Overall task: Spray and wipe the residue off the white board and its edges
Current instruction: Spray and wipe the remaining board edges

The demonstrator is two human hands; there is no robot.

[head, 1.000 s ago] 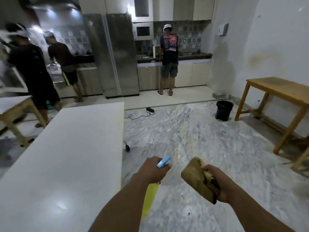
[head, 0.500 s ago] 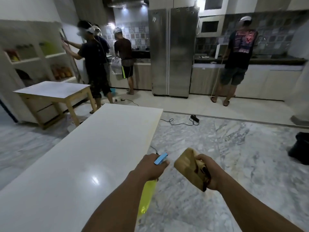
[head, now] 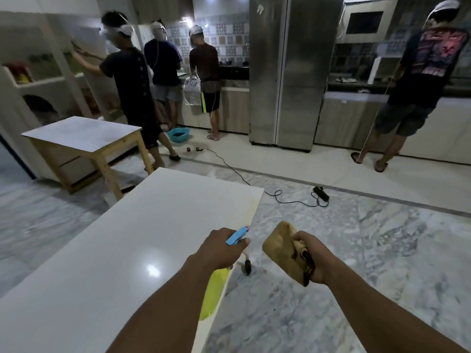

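Note:
The long white board (head: pixel 122 250) runs from the lower left to the middle of the head view, glossy with a light glare. A faint yellowish stain shows near its far right corner. My left hand (head: pixel 220 248) grips a spray bottle (head: pixel 214 294) with a yellow body and a blue nozzle, held over the board's right edge. My right hand (head: pixel 312 256) grips a folded tan cloth (head: pixel 283 248) above the marble floor, just right of the board.
A small wooden table (head: pixel 84 136) with a white top stands at the left. A black cable and power strip (head: pixel 321 193) lie on the floor beyond the board. Several people stand at the kitchen counters; a steel fridge (head: pixel 293 72) is behind.
The view has swung left, bringing the shelves and small table into sight. Both hands keep their hold; the left hand with the bottle now sits over the board's right edge.

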